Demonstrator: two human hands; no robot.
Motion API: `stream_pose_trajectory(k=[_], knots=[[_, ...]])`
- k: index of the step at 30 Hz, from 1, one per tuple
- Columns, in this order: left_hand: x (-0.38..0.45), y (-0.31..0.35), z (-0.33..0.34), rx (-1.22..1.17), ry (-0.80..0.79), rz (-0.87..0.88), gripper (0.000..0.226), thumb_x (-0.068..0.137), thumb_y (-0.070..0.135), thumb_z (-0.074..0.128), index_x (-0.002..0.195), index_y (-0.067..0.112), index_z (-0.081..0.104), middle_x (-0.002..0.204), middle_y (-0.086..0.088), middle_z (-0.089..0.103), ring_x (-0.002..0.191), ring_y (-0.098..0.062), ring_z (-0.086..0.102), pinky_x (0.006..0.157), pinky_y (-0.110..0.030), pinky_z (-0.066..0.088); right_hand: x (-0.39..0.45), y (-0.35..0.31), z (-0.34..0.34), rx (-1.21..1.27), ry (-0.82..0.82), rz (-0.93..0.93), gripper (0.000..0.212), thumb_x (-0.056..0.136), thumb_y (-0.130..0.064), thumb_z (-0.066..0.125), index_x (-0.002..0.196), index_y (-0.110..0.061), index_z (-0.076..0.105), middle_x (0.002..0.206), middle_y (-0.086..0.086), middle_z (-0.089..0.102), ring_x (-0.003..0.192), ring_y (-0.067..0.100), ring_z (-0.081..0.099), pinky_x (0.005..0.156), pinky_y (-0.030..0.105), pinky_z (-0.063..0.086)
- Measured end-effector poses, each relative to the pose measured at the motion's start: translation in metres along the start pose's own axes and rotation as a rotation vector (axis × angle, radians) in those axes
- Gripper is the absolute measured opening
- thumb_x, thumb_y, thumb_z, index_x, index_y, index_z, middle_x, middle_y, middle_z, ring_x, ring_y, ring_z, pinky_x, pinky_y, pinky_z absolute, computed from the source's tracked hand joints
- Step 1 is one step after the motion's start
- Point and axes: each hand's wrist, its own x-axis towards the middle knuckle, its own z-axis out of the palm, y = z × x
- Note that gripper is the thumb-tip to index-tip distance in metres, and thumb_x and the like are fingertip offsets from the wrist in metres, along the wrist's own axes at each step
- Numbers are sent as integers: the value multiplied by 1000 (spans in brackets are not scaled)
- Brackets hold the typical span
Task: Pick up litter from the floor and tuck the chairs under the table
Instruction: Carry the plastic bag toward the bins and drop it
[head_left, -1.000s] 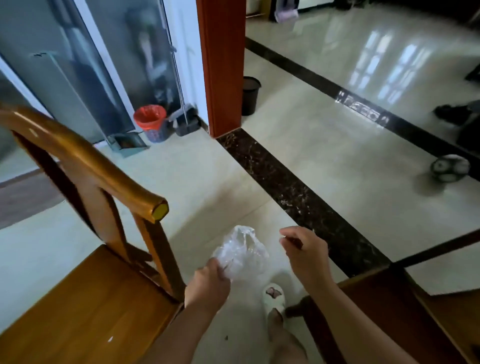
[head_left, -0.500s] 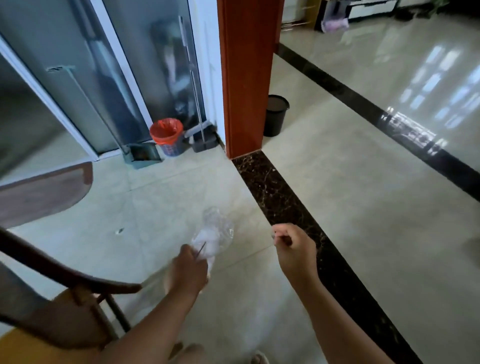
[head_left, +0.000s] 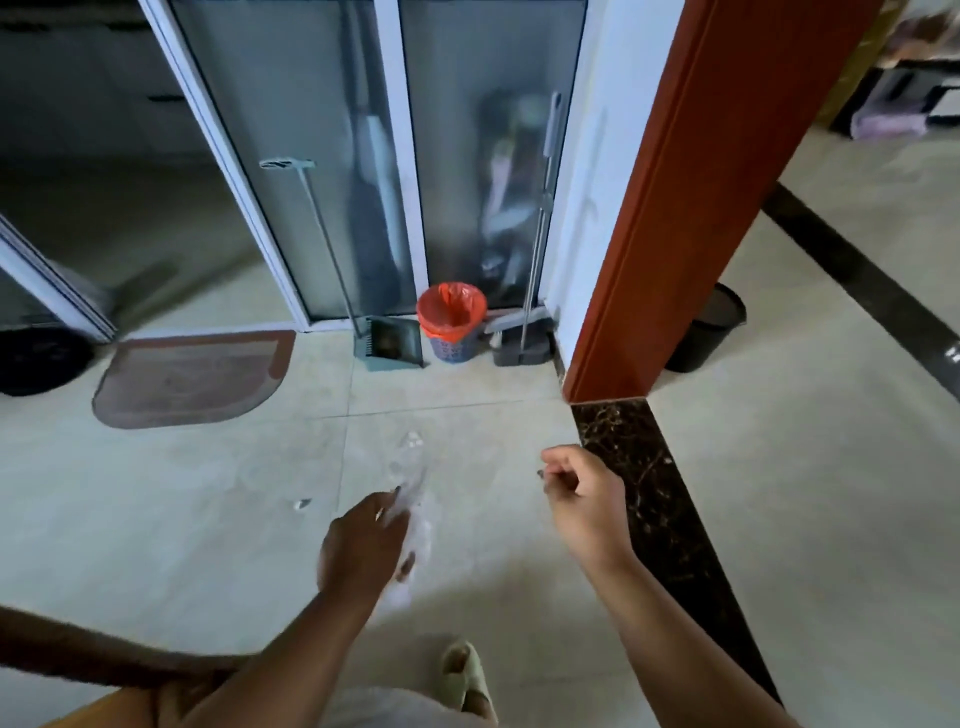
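Gripping clear plastic bag (head_left: 410, 483), left hand (head_left: 363, 545); right hand (head_left: 584, 493) curled, pinching sth tiny. Chair now mostly gone, 7 o'clock; red-lined bin (head_left: 452, 322) nearer, 12 o'clock.

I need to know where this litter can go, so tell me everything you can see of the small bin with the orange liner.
The small bin stands upright on the pale tiled floor against the frosted glass door, between the grey dustpan and the broom. An orange plastic liner is folded over its round rim; the lower body looks like bluish perforated plastic. Its mouth is open with no lid. What lies inside cannot be made out. Neither hand touches it.
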Motion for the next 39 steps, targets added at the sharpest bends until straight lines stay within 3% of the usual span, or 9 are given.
stream_pose_trajectory(k=[3,7,12,19,24,29,35,39], knots=[[58,19,-19,35,20,-61,27,87,39,49,65,24,53,72,-1,65,65,-20,54,61,-28,37,61,-15,27,22,-32,-26,20,81,5,58,91,-10,67,83,-1,66,76,6,64,69,2,43],[125,39,-31,28,62,-136,25,85,35,54,67,18,56,62,-1,61,61,-22,53,57,-28,36,133,-30,63,16,-106,-40,20,82,2,58,90,-14,67,85,-4,66,77,4,63,70,5,45],[204,39,-34,-84,142,-309,30,79,31,59,58,10,53,53,-5,58,51,-18,50,45,-22,31,225,-46,127,25,-274,-82,19,81,4,56,88,-10,66,82,3,67,73,16,64,73,30,53],[273,4,-49,-206,249,-620,27,77,31,60,59,13,50,59,-10,59,62,-31,56,47,-27,32,313,-65,245,-10,-649,-189,21,79,7,54,85,-10,65,82,4,66,72,23,64,71,30,52],[293,-42,-69,-231,312,-820,24,78,36,55,66,16,53,69,-9,63,70,-32,57,56,-30,37,319,-82,339,-62,-876,-242,21,80,7,55,87,-10,65,83,4,65,72,19,63,69,21,48],[309,-107,-81,-257,355,-948,25,79,37,55,69,15,53,72,-8,62,74,-33,58,59,-30,39,292,-83,436,-142,-1036,-273,20,79,6,56,85,-11,65,84,3,66,71,20,63,71,31,52],[346,-211,-72,-282,395,-1015,25,82,37,55,67,18,48,77,-13,64,79,-35,58,60,-33,40,264,-44,562,-239,-1137,-267,18,81,4,54,89,-9,65,87,6,65,77,24,65,74,34,53],[371,-280,-32,-325,450,-1055,27,82,38,56,66,17,48,72,-10,61,73,-35,58,56,-31,39,254,10,643,-297,-1211,-286,18,81,4,55,91,-7,64,88,9,66,79,24,64,76,36,53]])
